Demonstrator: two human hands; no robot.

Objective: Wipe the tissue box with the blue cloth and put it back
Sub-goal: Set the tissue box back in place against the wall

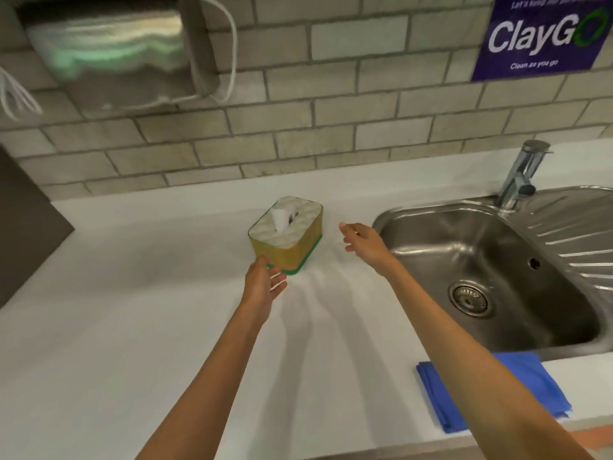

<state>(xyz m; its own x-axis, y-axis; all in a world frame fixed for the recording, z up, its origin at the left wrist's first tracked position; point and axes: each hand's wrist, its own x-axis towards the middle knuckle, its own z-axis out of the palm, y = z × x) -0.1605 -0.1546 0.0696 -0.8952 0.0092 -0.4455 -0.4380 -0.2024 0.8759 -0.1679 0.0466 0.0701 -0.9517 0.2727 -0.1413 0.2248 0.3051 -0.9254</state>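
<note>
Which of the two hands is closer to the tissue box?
The left hand: its fingers reach the near corner of the tissue box, while the right hand hovers open, apart from the box, toward the sink.

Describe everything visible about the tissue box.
The tissue box is rounded-rectangular with yellow sides, a green base rim and a white quilted-looking top; a white tissue pokes up from its slot. It stands upright on the white counter, left of the sink. The left hand reaches its near corner; contact is unclear.
</note>
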